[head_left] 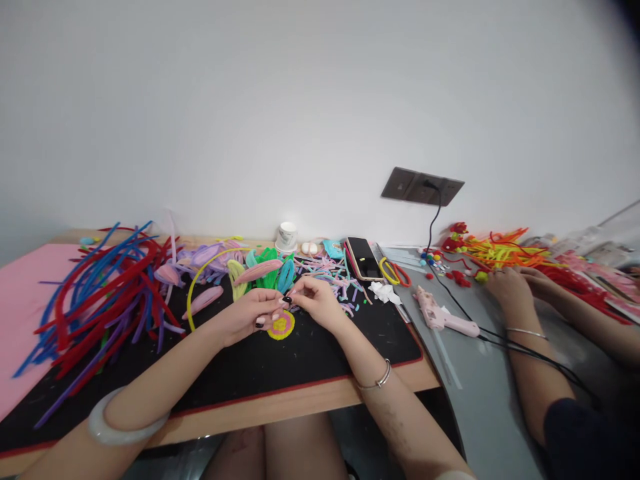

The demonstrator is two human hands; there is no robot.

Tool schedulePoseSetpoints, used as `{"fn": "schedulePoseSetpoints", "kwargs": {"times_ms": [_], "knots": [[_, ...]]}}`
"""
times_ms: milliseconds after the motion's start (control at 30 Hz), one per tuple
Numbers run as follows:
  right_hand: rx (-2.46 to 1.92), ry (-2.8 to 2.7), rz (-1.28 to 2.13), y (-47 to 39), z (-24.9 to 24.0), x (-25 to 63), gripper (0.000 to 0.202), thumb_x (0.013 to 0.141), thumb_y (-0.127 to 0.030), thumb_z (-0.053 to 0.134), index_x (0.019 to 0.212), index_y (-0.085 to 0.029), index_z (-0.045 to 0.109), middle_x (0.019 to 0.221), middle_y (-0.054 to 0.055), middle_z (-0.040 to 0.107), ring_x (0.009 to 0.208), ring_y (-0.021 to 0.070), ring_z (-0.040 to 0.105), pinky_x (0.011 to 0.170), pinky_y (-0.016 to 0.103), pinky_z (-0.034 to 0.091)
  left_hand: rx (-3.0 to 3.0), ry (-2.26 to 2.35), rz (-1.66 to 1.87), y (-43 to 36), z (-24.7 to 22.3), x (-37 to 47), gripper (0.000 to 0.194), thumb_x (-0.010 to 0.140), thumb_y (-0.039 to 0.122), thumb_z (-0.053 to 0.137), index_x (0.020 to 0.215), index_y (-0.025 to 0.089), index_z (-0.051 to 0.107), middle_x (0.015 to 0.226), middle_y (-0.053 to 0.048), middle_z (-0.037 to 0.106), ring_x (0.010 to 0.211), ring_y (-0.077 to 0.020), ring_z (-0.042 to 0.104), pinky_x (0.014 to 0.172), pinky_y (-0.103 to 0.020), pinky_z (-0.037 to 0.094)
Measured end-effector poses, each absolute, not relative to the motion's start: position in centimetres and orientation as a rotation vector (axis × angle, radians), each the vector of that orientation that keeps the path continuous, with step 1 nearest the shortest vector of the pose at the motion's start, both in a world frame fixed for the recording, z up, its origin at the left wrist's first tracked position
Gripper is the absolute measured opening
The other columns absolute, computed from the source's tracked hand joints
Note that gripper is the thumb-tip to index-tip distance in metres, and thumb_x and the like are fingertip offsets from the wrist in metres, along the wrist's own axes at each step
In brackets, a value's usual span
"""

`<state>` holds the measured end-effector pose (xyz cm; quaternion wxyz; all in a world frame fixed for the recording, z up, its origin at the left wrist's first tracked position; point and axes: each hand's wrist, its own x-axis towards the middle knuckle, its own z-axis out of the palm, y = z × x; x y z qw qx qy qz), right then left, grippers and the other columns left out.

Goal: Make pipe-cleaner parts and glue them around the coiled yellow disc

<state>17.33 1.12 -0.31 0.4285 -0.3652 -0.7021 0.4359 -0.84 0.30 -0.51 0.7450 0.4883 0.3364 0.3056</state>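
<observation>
My left hand (253,315) and my right hand (315,303) meet over the black mat (280,370), fingertips pinched together around something too small to make out. Just below the fingers lies a round yellow and pink coiled piece (281,325), partly covered by my left hand. Behind the hands are a pink looped pipe-cleaner piece (257,272), green loops (269,256) and teal loops (286,275). A second pink looped piece (204,301) rests to the left, beside a curved yellow stem (197,277).
Red and blue pipe cleaners (107,293) pile up at left. A paper cup (287,237), a phone (364,259), scissors (395,272) and a pink glue gun (445,319) with its cord stand behind and right. Another person's hands (513,293) work at far right.
</observation>
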Motion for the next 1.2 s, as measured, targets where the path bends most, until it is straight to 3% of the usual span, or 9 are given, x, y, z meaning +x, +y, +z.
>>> {"fn": "schedulePoseSetpoints", "kwargs": {"times_ms": [200, 433, 567, 667, 800, 1000, 1200], "knots": [[-0.982, -1.836, 0.968, 0.9, 0.2, 17.2, 0.017, 0.077, -0.021, 0.053, 0.063, -0.017, 0.045, 0.057, -0.006, 0.043, 0.051, 0.008, 0.035, 0.049, 0.02, 0.027, 1.211, 0.797, 0.711, 0.3, -0.5, -0.4, 0.027, 0.076, 0.04, 0.063, 0.071, 0.014, 0.055, 0.062, 0.002, 0.057, 0.042, -0.003, 0.029, 0.045, -0.02, 0.026], [-1.023, -1.537, 1.359, 1.1, -0.8, 16.5, 0.022, 0.072, -0.016, 0.049, 0.054, -0.019, 0.037, 0.043, -0.009, 0.033, 0.039, 0.0056, 0.025, 0.041, 0.019, 0.021, 1.598, 0.929, 0.852, -0.3, 0.2, 0.2, 0.017, 0.077, 0.031, 0.06, 0.068, 0.016, 0.058, 0.057, 0.002, 0.059, 0.053, -0.0115, 0.053, 0.055, -0.023, 0.039], [-0.882, -1.558, 1.301, 1.1, -0.1, 17.0, 0.01, 0.073, -0.023, 0.061, 0.075, -0.016, 0.053, 0.061, -0.006, 0.048, 0.045, 0.0052, 0.035, 0.044, 0.018, 0.028, 1.519, 0.844, 0.828, 0.0, 0.4, -0.3, 0.02, 0.079, 0.033, 0.059, 0.07, 0.016, 0.056, 0.058, 0.001, 0.061, 0.051, -0.0109, 0.054, 0.053, -0.023, 0.041], [-0.792, -1.692, 1.23, 1.0, 0.7, 17.6, 0.022, 0.071, -0.022, 0.067, 0.091, -0.016, 0.06, 0.08, -0.001, 0.055, 0.056, 0.0066, 0.044, 0.053, 0.02, 0.036, 1.348, 0.741, 0.792, 0.2, 0.3, -0.6, 0.022, 0.078, 0.033, 0.062, 0.067, 0.014, 0.055, 0.056, 0.001, 0.06, 0.049, -0.0084, 0.051, 0.051, -0.02, 0.038], [-0.819, -1.788, 1.172, 0.8, 0.9, 17.9, 0.01, 0.077, -0.024, 0.062, 0.082, -0.015, 0.061, 0.073, 0.0, 0.055, 0.059, 0.0091, 0.045, 0.056, 0.021, 0.036, 1.176, 0.658, 0.75, 0.0, 0.2, -0.8, 0.022, 0.077, 0.029, 0.064, 0.065, 0.014, 0.054, 0.054, 0.002, 0.057, 0.047, -0.0069, 0.048, 0.048, -0.019, 0.036], [-0.776, -1.859, 1.187, 0.6, 0.8, 17.5, 0.015, 0.082, -0.028, 0.054, 0.075, -0.016, 0.054, 0.065, -0.003, 0.046, 0.058, 0.0091, 0.04, 0.055, 0.022, 0.031, 1.144, 0.656, 0.712, 0.0, 0.2, -0.9, 0.022, 0.079, 0.031, 0.062, 0.067, 0.015, 0.053, 0.052, 0.004, 0.054, 0.044, -0.0062, 0.044, 0.048, -0.02, 0.035], [-0.949, -1.565, 1.623, 0.5, 0.2, 17.2, 0.028, 0.077, -0.026, 0.053, 0.054, -0.017, 0.039, 0.044, -0.009, 0.031, 0.038, 0.0038, 0.02, 0.04, 0.02, 0.013, 1.912, 0.947, 0.805, -0.5, 0.6, -0.4, 0.021, 0.084, 0.031, 0.051, 0.07, 0.017, 0.057, 0.059, 0.0, 0.06, 0.056, -0.0133, 0.054, 0.057, -0.025, 0.04]]}}
